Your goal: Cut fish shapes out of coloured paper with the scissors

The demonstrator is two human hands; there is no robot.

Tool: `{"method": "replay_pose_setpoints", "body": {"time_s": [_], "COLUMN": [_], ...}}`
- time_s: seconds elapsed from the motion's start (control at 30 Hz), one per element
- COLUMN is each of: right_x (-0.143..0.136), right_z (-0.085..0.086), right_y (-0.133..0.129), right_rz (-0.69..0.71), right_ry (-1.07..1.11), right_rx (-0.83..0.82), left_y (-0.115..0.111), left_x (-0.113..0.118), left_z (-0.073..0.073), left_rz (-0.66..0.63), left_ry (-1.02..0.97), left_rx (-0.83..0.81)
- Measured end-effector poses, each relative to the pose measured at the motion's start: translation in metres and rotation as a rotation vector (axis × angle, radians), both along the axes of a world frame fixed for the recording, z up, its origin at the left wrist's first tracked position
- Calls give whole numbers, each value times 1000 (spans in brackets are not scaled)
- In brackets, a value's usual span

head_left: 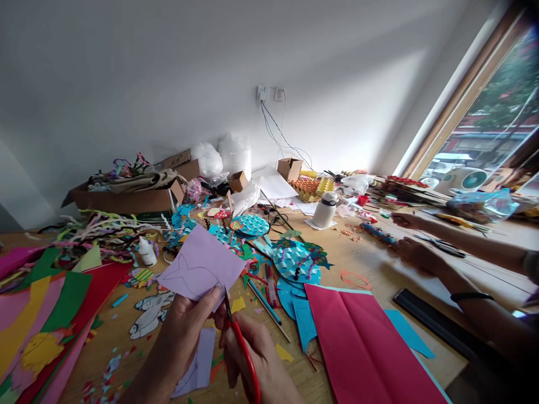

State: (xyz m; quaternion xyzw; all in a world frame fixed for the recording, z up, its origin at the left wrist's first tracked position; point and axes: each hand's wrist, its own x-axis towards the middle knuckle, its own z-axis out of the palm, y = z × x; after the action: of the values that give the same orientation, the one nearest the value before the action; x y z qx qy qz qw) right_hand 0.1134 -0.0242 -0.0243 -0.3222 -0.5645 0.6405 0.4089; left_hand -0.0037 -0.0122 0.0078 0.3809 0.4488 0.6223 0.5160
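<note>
My left hand pinches the lower edge of a purple sheet that bears a drawn fish outline. Red-handled scissors are in my right hand, their blades at the sheet's lower right edge, close to my left fingertips. Below my hands another purple piece lies on the table, partly hidden by my left wrist. Two grey-and-white paper fish rest just left of my left hand. Right of the scissors is a large crimson sheet with a crease.
Coloured sheets are stacked at the left, near a white glue bottle. Blue paper fish lie beyond my hands. A white bottle stands farther back. At the right, another person's hands work near a black bar.
</note>
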Motion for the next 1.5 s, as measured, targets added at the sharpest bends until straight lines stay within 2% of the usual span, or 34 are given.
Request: {"method": "replay_pose_setpoints", "body": {"time_s": [0.33,0.67,0.93,1.17,1.5], "right_x": [0,-1,2,4,3], "right_z": [4,5,-4,4,4], "right_y": [-1,-1,-1,-1,0], "right_rz": [-23,-45,-73,25,-3], "right_ry": [-52,-29,-72,6,-51], "right_rx": [28,-21,69,3,17], "left_y": [1,1,1,-1,0], "left_x": [2,0,1,-1,1], "left_z": [-1,-5,-5,-1,0], "left_rz": [45,-26,-15,-39,-52], "left_ry": [34,36,19,3,-7], "left_rx": [16,33,35,19,5]}}
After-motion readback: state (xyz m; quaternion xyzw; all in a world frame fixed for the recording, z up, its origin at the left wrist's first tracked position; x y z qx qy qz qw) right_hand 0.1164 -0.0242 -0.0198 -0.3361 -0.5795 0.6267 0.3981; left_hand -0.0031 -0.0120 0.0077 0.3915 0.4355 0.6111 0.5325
